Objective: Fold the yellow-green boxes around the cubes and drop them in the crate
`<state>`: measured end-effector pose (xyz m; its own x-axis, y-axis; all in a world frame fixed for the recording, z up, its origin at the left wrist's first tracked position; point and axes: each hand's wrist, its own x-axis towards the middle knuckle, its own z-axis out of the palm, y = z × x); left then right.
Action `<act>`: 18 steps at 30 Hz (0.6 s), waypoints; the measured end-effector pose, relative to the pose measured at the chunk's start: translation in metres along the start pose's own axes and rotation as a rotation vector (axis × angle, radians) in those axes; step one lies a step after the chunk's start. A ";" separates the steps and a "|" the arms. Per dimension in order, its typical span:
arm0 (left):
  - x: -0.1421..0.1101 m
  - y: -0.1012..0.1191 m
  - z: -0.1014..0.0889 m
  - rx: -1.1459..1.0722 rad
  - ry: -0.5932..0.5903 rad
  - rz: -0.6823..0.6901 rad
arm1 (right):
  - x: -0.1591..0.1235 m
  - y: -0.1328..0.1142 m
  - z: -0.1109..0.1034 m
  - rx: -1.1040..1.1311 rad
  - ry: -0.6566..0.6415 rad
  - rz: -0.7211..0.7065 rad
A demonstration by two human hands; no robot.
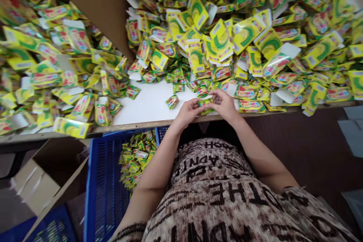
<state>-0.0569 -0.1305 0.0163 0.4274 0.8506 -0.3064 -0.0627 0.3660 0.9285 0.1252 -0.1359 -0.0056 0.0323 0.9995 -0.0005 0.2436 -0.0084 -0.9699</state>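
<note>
Between my two hands, just above the table's front edge, is a small green and yellow candy packet (205,103). My left hand (187,112) pinches its left end with thumb and fingers. At its right end my right hand (224,105) closes on it too, fingers bent. A single small wrapped candy (171,101) lies on the white tabletop (144,102) left of my hands. More small green packets (178,75) are gathered just beyond them. Flat yellow candy boxes (251,106) lie right beside my right hand.
Yellow boxes, many with open white flaps, heap up across the back (221,41) and left of the table. A brown cardboard panel (96,3) stands among them. Below the edge are a blue crate (99,181) of small packets (138,155) and an open carton (42,181).
</note>
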 end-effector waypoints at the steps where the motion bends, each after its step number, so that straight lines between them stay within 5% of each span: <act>1: 0.000 -0.001 0.001 -0.004 0.030 0.025 | -0.003 -0.004 0.000 -0.044 0.019 -0.022; 5: 0.008 -0.004 0.013 0.030 0.038 0.085 | -0.022 -0.021 -0.016 -0.182 0.030 -0.058; 12: 0.040 -0.013 0.102 0.944 -0.105 0.568 | -0.064 -0.014 -0.115 -0.093 0.686 -0.008; 15: 0.050 -0.019 0.131 1.211 -0.173 0.627 | -0.078 0.003 -0.137 -0.099 0.724 0.026; 18: 0.048 -0.019 0.128 1.267 -0.139 0.619 | -0.084 0.011 -0.129 -0.089 0.666 0.080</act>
<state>0.0803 -0.1456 0.0106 0.7180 0.6758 0.1668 0.5383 -0.6910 0.4825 0.2501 -0.2240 0.0155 0.6372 0.7633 0.1070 0.2939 -0.1123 -0.9492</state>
